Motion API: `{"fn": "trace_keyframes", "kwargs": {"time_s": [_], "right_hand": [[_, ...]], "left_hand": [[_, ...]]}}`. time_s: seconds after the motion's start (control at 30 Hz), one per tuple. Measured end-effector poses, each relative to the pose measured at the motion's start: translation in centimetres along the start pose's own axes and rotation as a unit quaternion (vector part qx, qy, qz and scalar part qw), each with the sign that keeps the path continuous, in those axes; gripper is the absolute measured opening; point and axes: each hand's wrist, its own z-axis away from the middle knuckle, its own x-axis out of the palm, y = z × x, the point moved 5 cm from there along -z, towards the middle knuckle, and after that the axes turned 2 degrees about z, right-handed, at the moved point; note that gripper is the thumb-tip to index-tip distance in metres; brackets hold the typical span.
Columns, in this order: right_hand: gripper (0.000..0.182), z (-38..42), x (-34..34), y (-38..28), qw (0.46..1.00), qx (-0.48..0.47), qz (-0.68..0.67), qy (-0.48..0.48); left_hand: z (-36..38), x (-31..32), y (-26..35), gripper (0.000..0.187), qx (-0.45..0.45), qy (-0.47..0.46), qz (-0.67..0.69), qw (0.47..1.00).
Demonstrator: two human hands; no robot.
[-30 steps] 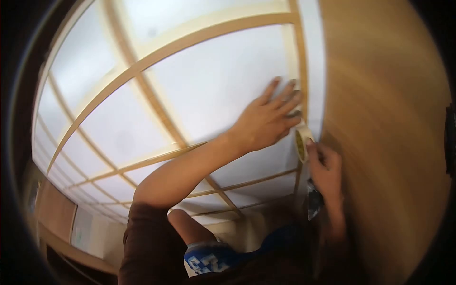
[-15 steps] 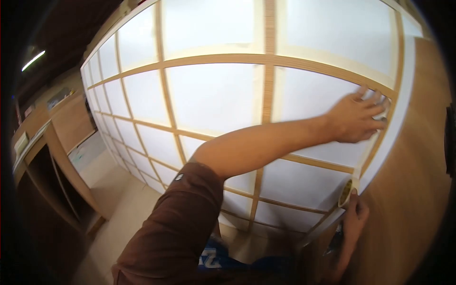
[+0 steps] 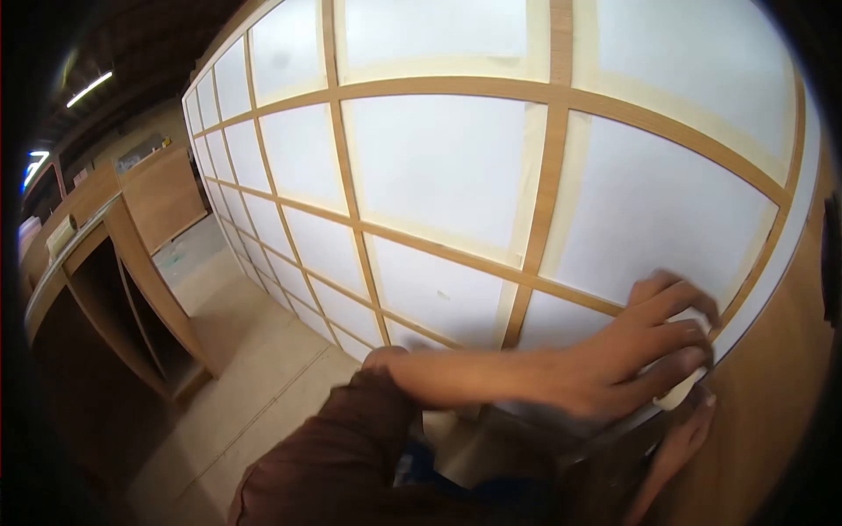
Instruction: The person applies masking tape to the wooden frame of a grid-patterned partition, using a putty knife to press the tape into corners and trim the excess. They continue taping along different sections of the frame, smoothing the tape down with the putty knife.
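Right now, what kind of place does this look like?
Probably a woodworking or furniture workshop: a large white panel with a wooden grid is edged with masking tape, an open wooden cabinet frame stands on the floor, and tube lights hang overhead.

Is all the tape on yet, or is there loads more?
Not all, I think. The big top middle square already has pale tape along its sides and bottom. The right hand has the tape roll in its grip, with the left hand close by. Maybe left: the square just above that left hand shows no tape along its top.
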Motion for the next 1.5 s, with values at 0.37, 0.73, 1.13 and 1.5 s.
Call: {"fn": "trace_keyframes", "kwargs": {"time_s": [0.37, 0.73, 1.13, 1.5], "right_hand": [[0.039, 5.5, -3.6, -2.2, 0.992, -0.043, 0.053, 0.108], [0.043, 6.5, -4.4, -5.4, 0.99, -0.04, 0.064, 0.117], [0.042, 7.2, -3.6, -5.8, 0.987, -0.041, 0.067, 0.139], [0.044, 7.1, -3.2, -5.1, 0.99, -0.046, 0.064, 0.121]], "left_hand": [[5.2, -1.3, 6.3, 0.054, 0.03, 0.072, 0.478, 0.875], [4.7, 1.1, 8.0, 0.033, 0.145, 0.067, 0.709, 0.687], [4.0, 4.9, 6.8, 0.029, 0.3, 0.109, 0.684, 0.656], [4.4, 2.5, 7.4, 0.031, 0.349, 0.164, 0.593, 0.707]]}}
